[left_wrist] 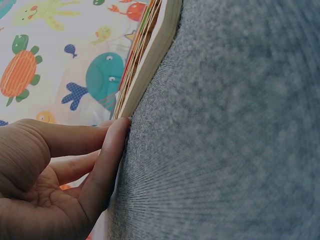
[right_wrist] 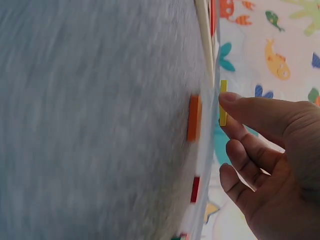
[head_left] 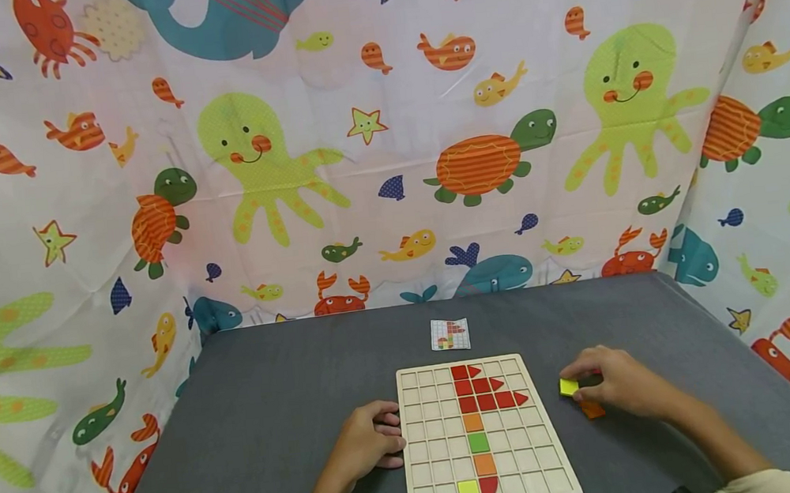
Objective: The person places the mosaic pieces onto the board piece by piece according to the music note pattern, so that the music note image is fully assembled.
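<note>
A wooden grid board (head_left: 429, 453) lies on the grey table, bearing coloured tiles. My left hand (head_left: 366, 444) is at its left edge, and in the left wrist view the thumb and a fingertip pinch the board's side (left_wrist: 145, 72). Off the board's right side, my right hand (head_left: 615, 380) holds a yellow square tile (head_left: 569, 388) between thumb and finger. The right wrist view shows this yellow tile (right_wrist: 223, 102) edge-on, raised off the cloth. An orange tile (head_left: 592, 409) lies below that hand, which partly hides a red tile (right_wrist: 195, 189).
Behind the board lies a small pattern card (head_left: 449, 335). Red, orange, green and yellow pieces sit in the grid, among them a green square (head_left: 479, 442) and a red rounded piece (head_left: 488, 489). A printed curtain (head_left: 358, 163) hangs behind and beside the table.
</note>
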Available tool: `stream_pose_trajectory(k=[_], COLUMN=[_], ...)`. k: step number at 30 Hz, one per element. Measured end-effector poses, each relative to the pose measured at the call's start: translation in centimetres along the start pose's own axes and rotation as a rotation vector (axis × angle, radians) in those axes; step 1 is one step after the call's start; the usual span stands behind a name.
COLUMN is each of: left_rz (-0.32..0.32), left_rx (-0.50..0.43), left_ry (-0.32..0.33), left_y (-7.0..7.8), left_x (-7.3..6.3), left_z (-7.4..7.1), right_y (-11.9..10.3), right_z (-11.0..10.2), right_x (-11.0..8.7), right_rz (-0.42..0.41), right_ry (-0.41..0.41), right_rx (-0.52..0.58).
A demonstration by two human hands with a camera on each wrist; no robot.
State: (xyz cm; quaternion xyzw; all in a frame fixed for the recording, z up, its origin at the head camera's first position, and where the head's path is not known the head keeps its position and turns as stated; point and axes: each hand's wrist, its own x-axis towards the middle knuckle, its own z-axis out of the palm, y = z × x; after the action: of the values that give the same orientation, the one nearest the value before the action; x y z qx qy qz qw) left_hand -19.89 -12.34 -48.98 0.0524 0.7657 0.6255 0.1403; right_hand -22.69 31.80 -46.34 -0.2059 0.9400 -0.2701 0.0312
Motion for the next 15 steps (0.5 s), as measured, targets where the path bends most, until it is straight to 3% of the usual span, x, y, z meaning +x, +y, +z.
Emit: stream_pose_trajectory(k=[15], left_rz=[-0.001], left_rx=[0.006], left_ry=[-0.002], left_y=[0.0], left_x=[0.0], left_z=[-0.1], right_y=[-5.4], right_z=[2.5], right_x=[1.5], right_rz=[-0.129], right_ry=[-0.048], right_rx=[0.103])
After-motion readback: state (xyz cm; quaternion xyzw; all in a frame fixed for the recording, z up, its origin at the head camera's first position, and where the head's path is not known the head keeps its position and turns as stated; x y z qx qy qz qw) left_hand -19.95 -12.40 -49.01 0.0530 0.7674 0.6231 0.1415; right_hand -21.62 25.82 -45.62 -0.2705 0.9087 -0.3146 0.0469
